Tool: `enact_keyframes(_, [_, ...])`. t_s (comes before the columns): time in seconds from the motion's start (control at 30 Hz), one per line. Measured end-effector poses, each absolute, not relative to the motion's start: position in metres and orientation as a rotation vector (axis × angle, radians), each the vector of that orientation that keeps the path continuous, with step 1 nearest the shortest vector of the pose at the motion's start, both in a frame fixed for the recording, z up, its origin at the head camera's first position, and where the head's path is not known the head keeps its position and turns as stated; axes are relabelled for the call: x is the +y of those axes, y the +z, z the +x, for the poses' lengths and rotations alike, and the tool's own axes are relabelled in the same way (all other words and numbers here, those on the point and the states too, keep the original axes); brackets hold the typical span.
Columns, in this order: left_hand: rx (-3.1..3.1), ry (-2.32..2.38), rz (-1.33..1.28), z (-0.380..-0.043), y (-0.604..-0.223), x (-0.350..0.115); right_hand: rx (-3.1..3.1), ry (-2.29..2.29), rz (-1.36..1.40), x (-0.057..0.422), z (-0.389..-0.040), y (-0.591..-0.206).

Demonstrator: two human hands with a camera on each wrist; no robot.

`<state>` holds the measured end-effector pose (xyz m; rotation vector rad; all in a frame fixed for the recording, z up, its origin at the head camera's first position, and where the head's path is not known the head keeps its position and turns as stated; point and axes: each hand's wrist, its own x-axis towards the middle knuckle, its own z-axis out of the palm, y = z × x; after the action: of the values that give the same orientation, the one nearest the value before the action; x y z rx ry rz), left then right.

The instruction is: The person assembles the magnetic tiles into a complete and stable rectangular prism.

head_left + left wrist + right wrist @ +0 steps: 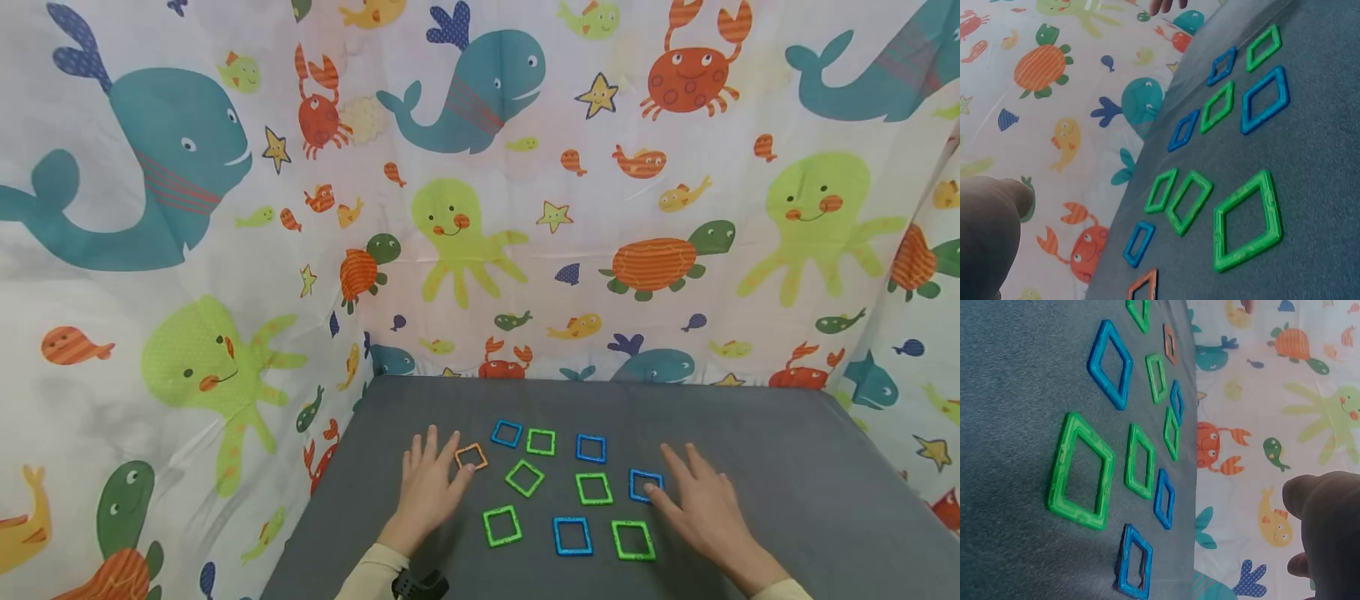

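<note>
Hollow square tiles in green, blue and orange lie flat and spread out on a grey surface. My left hand [429, 492], fingers extended, is at the left of the group, nearest the orange square tile [467, 448]. On the other side my right hand [708, 512] has its fingers spread. Its thumb overlaps a blue square tile [647, 472] in the head view; whether they touch I cannot tell. Neither hand holds anything. Between the hands lie a green square tile [636, 557] and a blue square tile [574, 552]. The wrist views show only part of each near hand.
The grey table [780, 467] extends around the tiles. A white cloth [510, 333] printed with sea animals hangs behind it and along both sides. A dark band [420, 586] circles the left wrist. More green and blue tiles lie toward the back.
</note>
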<state>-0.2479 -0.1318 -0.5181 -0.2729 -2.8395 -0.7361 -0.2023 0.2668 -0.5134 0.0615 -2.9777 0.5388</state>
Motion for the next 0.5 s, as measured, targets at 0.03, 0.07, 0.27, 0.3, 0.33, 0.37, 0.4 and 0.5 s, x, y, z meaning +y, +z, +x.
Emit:
enact_keyframes(0.03, [-2.832, -0.742, -0.286, -0.249, -0.518, -0.13, -2.971, 0.54, 0.067, 0.266, -0.203, -0.513])
enact_keyframes(0.07, [-2.833, -0.744, -0.293, -0.249, -0.518, -0.129, -2.968, 0.544, 0.07, 0.264, -0.203, -0.513])
enact_keyframes(0.27, [-2.819, -0.77, -0.353, -0.255, -0.52, -0.119, -2.951, 0.556, 0.121, 0.255, -0.208, -0.513])
enact_keyframes(0.3, [-2.811, -0.774, -0.37, -0.257, -0.521, -0.117, -2.949, 0.554, 0.136, 0.253, -0.209, -0.513])
enact_keyframes(0.33, [-2.809, -0.775, -0.385, -0.258, -0.522, -0.115, -2.949, 0.549, 0.149, 0.252, -0.211, -0.514])
enact_keyframes(0.37, [-2.808, -0.769, -0.403, -0.26, -0.523, -0.113, -2.948, 0.547, 0.166, 0.25, -0.212, -0.514])
enact_keyframes(0.4, [-2.81, -0.763, -0.422, -0.261, -0.523, -0.11, -2.947, 0.545, 0.187, 0.248, -0.214, -0.514])
enact_keyframes(0.5, [-2.821, -0.742, -0.481, -0.266, -0.526, -0.102, -2.945, 0.549, 0.254, 0.243, -0.219, -0.514])
